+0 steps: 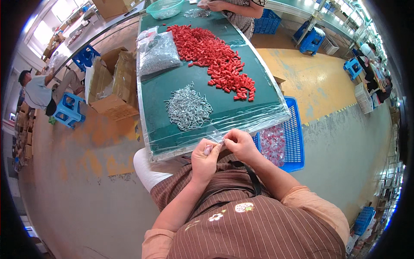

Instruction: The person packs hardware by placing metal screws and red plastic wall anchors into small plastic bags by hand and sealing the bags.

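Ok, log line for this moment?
left hand: holds small pale piece | right hand: pinching at it | pile of small silver metal pins: untouched on green table

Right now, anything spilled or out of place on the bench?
Nothing stands out. Red caps and metal pins lie in separate heaps on the green mat; both hands work at its near edge.

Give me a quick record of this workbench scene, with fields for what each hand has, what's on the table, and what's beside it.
Left hand: pinches a small pale piece, its kind too small to tell
Right hand: fingertips meet the left hand's at the table's near edge
Table: green top under clear plastic film
On table: pile of small metal parts; pile of red plastic caps; clear bag of metal parts
Beside table: blue crate holding finished red pieces
Far end: another person's hands; green basket
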`<state>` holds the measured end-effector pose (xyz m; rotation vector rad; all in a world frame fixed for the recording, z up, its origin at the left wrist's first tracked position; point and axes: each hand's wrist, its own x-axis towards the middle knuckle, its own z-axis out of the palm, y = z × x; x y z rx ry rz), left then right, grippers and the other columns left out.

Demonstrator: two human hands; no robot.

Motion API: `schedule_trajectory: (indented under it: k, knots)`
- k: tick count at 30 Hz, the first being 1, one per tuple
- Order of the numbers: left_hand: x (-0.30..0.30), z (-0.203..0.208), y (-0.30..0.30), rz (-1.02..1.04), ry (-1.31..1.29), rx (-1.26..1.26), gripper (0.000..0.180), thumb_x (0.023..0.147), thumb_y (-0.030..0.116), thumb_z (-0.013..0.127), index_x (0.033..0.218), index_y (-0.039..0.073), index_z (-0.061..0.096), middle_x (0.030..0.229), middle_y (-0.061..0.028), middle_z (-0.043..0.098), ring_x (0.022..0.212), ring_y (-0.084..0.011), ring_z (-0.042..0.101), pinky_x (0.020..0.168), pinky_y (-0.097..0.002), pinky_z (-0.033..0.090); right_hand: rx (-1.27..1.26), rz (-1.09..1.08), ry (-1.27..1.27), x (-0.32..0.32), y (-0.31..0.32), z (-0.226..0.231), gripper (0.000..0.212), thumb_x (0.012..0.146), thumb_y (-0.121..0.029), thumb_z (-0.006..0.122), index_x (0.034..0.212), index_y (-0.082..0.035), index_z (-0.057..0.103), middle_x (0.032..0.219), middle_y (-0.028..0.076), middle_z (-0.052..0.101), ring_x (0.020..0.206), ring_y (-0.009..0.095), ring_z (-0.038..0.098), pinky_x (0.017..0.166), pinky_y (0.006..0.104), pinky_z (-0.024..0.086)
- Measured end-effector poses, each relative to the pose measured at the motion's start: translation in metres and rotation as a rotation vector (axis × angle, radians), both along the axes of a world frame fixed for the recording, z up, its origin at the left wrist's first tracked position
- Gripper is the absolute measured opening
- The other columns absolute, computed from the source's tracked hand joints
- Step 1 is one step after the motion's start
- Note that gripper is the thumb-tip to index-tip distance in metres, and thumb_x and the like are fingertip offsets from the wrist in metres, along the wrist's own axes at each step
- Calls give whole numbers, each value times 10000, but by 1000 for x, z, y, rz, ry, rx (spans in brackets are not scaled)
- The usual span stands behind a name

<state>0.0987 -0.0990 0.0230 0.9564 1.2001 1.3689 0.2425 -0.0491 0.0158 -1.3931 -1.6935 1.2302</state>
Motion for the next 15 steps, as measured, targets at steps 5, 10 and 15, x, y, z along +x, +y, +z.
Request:
schedule_trajectory:
  k: [5, 10, 15]
  knots:
    - [-5, -16, 1, 40, 254, -16, 75, 909, 78, 593, 851, 64, 547, 713, 79, 472, 633, -4, 391, 545, -165, 340, -60, 133, 114, -4, -6, 10, 160, 812, -117, 586, 897, 14, 624, 764, 128, 619, 707, 221, 596, 668, 317, 476]
    - [-15, -28, 1, 40, 150, -123, 91, 891, 99, 584, 849, 35, 535, 712, 0, 525, 665, -62, 465, 605, -241, 428, 50, 237, 92, -9, -10, 13, 138, 826, -104, 578, 913, -2, 610, 776, 121, 609, 711, 206, 589, 667, 312, 472]
    - [-28, -25, -1, 89, 241, -86, 69, 901, 103, 560, 873, 42, 542, 703, -26, 579, 664, -65, 513, 616, -246, 443, 273, 309, -106, -14, 23, -3, 109, 815, -104, 587, 877, -26, 633, 843, 148, 626, 822, 309, 611, 726, 377, 490]
